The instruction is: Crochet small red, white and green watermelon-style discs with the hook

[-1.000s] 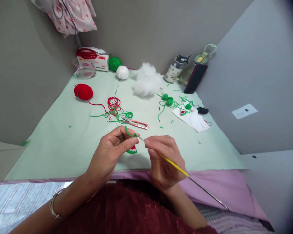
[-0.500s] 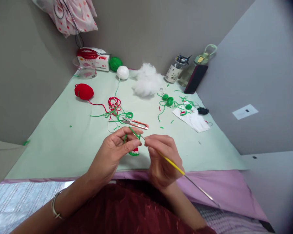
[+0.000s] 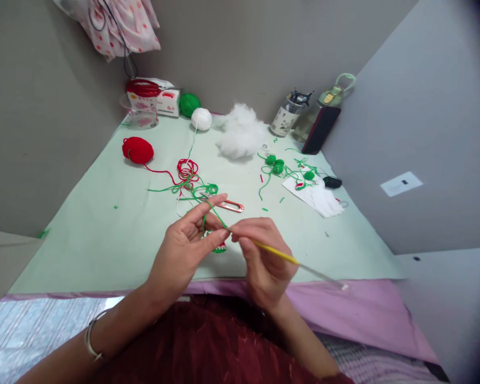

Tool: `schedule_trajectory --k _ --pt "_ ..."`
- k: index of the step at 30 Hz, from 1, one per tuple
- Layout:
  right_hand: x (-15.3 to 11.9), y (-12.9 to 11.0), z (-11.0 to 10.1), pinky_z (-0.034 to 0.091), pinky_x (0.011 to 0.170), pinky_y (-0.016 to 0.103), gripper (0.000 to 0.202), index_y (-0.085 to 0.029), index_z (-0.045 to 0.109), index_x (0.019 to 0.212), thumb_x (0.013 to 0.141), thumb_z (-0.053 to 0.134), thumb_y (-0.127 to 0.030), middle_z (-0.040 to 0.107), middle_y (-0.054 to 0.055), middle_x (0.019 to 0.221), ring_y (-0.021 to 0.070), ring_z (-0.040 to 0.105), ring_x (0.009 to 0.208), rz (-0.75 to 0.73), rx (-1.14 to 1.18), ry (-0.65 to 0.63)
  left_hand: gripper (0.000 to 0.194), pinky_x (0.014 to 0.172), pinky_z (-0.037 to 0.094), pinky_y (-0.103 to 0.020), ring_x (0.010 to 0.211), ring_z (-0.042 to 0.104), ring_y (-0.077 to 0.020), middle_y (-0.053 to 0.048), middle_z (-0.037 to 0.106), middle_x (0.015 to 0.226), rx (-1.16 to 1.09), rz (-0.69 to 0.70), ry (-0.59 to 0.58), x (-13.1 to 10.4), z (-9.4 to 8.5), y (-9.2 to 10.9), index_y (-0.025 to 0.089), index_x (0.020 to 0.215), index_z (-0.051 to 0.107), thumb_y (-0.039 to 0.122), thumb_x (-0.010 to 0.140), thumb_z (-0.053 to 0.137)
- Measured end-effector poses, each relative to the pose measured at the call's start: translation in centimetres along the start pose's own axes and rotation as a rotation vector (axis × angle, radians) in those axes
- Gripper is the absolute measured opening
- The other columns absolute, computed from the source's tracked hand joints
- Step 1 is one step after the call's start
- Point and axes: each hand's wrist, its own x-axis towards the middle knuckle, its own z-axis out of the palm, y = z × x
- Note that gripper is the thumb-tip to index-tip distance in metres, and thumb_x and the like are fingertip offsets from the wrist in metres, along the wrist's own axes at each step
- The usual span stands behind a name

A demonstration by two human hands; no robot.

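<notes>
My left hand [image 3: 184, 245] pinches a small crocheted piece [image 3: 220, 248] in green, white and red, which hangs partly hidden behind the thumb. Green yarn [image 3: 217, 212] runs over its raised index finger down to the fingertips. My right hand [image 3: 266, 256] is closed on a crochet hook with a yellow grip [image 3: 278, 253]; the metal tail points down to the right. The hook's tip meets the work at my left thumb and is too small to make out. Just beyond the left fingertips lie orange thread snips [image 3: 234, 206], partly covered by the index finger.
Tangled red yarn [image 3: 188, 170] leads to a red ball [image 3: 138, 150]. Behind are a white ball [image 3: 201, 119], a green ball [image 3: 190, 105] and white stuffing [image 3: 241, 132]. Small green pieces [image 3: 278, 166], tissue [image 3: 316, 197], a phone [image 3: 322, 129] and a pen cup [image 3: 287, 118] stand or lie right.
My left index finger has lifted and stretched out, drawing the green yarn up. My right hand has shifted slightly left, and the hook lies flatter, its tail end higher.
</notes>
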Motion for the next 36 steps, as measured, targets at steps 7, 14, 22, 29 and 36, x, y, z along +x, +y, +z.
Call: schedule_trajectory --k 7,14,22,29,36 --pt "-0.7 0.6 0.4 0.062 0.074 0.032 0.035 -0.028 0.076 0.121 0.096 0.064 -0.007 0.074 0.006 0.103 0.0182 0.073 0.093 -0.146 -0.193 0.068 0.043 0.079 0.047 -0.019 0.078 0.055 -0.0104 0.001 0.062 0.081 -0.254 -0.233 -0.125 0.1 0.3 -0.3 0.027 0.124 0.081 0.030 0.082 0.089" --pt "1.1 0.2 -1.5 0.058 0.065 0.034 0.017 -0.023 0.077 0.098 0.099 0.062 -0.017 0.073 0.003 0.083 0.0155 0.067 0.070 0.220 0.307 0.120 0.037 0.070 0.042 -0.015 0.075 0.050 -0.0084 0.001 0.055 0.080 -0.208 -0.217 -0.141 0.8 -1.1 1.0 0.024 0.122 0.082 0.021 0.085 0.083" --pt "1.3 0.4 -0.9 0.061 0.072 0.034 0.014 -0.023 0.078 0.095 0.099 0.065 -0.024 0.077 0.003 0.087 0.0168 0.072 0.079 0.284 0.411 0.025 0.046 0.074 0.047 -0.020 0.074 0.055 -0.0103 0.002 0.063 0.078 -0.041 -0.088 -0.128 0.4 -0.2 0.6 0.033 0.127 0.080 0.021 0.083 0.087" --pt "1.4 0.1 -0.8 0.063 0.076 0.036 0.017 -0.025 0.078 0.103 0.099 0.063 -0.017 0.081 0.004 0.097 0.0183 0.074 0.087 0.246 0.357 0.014 0.049 0.070 0.051 -0.020 0.084 0.063 -0.0137 0.000 0.072 0.090 0.009 -0.093 -0.038 0.5 0.1 0.4 0.030 0.128 0.078 0.026 0.081 0.089" --pt "0.4 0.1 -0.4 0.064 0.083 0.035 0.033 -0.027 0.076 0.120 0.095 0.068 -0.008 0.078 0.006 0.108 0.0195 0.074 0.099 -0.072 -0.103 -0.032 0.058 0.070 0.051 -0.021 0.075 0.060 -0.0118 0.003 0.066 0.077 -0.089 -0.094 -0.012 0.5 0.6 0.0 0.026 0.135 0.074 0.027 0.079 0.091"
